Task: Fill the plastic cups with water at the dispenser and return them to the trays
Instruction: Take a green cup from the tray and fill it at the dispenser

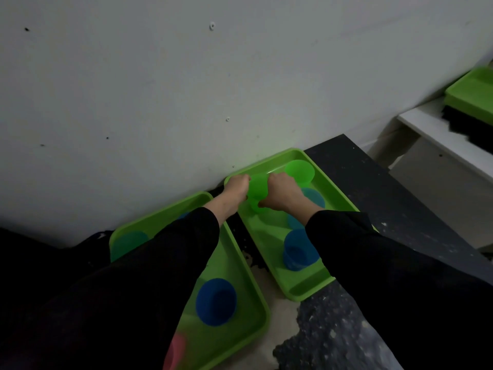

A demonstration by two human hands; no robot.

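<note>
A: How is the reach?
B: 2 black sleeves (170,252) stretch forward and converge, wrists bare
A: And the hands?
B: Left hand (236,186) and right hand (280,193) sit close together, knuckles up, fingers curled, both gripping 1 green cup (257,186) between them

Glossy plastic trays (330,182); translucent plastic green cup (257,190).

Green cup (257,192): translucent, gripped between left hand (236,186) and right hand (280,192) over the far end of the right tray (306,295). Second green cup (298,170): far corner. Blue cup (300,249): near half. Left tray (264,323): dark blue cup (216,301) beside its right edge.
</note>
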